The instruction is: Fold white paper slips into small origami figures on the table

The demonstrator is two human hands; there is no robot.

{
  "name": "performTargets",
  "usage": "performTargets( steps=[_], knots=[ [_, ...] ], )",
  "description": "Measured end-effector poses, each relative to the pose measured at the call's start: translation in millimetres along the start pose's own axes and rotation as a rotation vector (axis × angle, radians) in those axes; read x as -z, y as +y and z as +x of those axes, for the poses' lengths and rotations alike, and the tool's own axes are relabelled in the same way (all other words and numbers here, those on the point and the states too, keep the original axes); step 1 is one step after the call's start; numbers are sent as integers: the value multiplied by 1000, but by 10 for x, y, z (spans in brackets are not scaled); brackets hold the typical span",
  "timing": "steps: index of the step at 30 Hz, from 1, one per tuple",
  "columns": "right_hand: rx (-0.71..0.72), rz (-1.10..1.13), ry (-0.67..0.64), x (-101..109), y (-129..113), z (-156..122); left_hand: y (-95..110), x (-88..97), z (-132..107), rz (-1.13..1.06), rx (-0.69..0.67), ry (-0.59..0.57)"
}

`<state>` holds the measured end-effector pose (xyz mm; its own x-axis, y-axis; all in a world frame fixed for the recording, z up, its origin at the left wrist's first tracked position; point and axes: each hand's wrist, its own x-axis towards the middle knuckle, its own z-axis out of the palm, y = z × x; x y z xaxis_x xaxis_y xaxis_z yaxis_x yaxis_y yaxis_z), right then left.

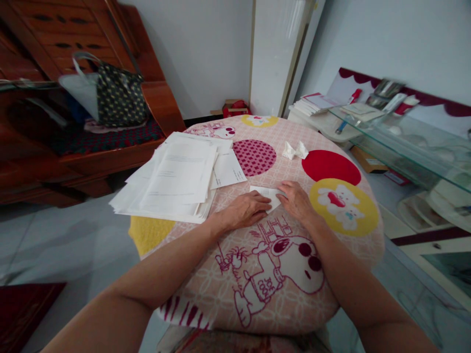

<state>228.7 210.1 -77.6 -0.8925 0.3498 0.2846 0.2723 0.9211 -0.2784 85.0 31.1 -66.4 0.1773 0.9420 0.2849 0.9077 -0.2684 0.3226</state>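
A small folded piece of white paper point(271, 195) lies on the patterned tablecloth point(228, 274), tapering to a point on its near side. My left hand point(247, 210) rests over its left part, fingers together and curled onto it. From the other side, my right hand point(296, 200) has its fingers and thumb closed at the paper's right edge. Part of the sheet is hidden under the fingers. Beyond my right hand stand two small folded white paper shapes point(295, 150). To the left of my hands is a loose stack of printed paper sheets point(176, 171).
A wooden bench point(103, 166) with a dark patterned bag point(119, 95) on it is at the left. On the right, close to the round table, a glass-topped stand point(412, 139) holds assorted items. More papers point(312, 104) are piled at its far end.
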Motion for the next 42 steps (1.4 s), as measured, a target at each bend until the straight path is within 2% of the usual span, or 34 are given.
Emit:
performTargets(
  steps=[15, 18, 28, 42],
  knots=[
    [28, 143, 130, 26, -8, 74, -19, -50, -5, -41, -7, 34],
    [12, 169, 116, 52, -24, 75, -23, -56, -14, -50, 9, 25],
    [125, 149, 131, 73, -32, -15, -24, -59, -40, -59, 43, -7],
    [129, 19, 21, 103, -72, -33, 25, -14, -33, 1, 30, -8]
  ],
)
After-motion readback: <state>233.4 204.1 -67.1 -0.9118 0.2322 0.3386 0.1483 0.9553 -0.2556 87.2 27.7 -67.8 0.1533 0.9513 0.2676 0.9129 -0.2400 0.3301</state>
